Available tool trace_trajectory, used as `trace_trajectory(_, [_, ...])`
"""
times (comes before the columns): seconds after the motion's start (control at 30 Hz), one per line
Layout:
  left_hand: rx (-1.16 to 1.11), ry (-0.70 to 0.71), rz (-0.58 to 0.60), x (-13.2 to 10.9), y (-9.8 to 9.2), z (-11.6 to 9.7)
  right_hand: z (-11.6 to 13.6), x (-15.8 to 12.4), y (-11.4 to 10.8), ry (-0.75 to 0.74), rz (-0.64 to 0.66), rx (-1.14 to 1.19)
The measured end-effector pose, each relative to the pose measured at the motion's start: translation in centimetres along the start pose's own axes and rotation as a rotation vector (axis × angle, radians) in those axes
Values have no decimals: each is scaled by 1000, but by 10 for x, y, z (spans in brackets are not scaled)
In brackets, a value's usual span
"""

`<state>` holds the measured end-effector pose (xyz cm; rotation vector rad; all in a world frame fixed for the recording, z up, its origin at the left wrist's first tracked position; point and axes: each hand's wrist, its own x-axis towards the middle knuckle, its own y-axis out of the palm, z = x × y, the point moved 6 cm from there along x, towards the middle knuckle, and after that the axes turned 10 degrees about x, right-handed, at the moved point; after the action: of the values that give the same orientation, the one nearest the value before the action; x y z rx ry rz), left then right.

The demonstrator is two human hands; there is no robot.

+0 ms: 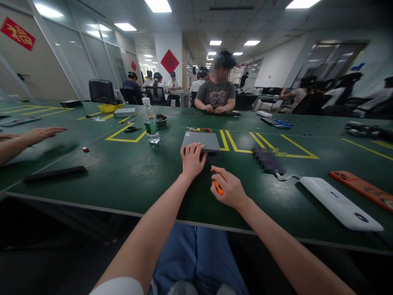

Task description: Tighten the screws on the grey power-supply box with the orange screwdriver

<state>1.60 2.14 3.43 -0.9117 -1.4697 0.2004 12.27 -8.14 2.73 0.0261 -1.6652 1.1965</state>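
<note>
A grey metal box that looks like a computer power supply (204,141) lies on the green table before me, coloured wires at its far edge and a socket on its near side. My left hand (193,157) grips its near left part, fingers over the top and thumb by the near face. In my closed right hand (229,186) is a screwdriver (218,187) with an orange and black handle. Its dark shaft points up at the near side of the box. Whether the tip touches a screw is too small to tell.
A water bottle (151,123) stands left of the box, near a small bowl (161,119). On the right lie a white power bank (339,203) and an orange phone case (364,188). A co-worker's hand (43,134) reaches in at left; another person (216,92) sits opposite.
</note>
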Motion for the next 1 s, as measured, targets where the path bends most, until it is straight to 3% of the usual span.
trace_trajectory(0.17, [8,-4,-9,-1,-1,-1,11,5,3,-66,-57,-141])
trace_trajectory(0.33, [17,-8,-15,-1,-1,-3,15,8,0,8,-153,-115])
trace_trajectory(0.53, [14,-10,-30,-2,-1,-3,21,8,2,-26,-34,-65])
trace_trajectory(0.67, [21,-3,-27,-3,-2,-4,22,9,-6,-73,-123,-183])
trace_trajectory(0.8, [49,40,-18,-6,-3,-9,16,9,-12,6,-209,-195])
trace_trajectory(1.0, [63,140,-17,-6,2,-17,16,8,-1,-33,-104,-131])
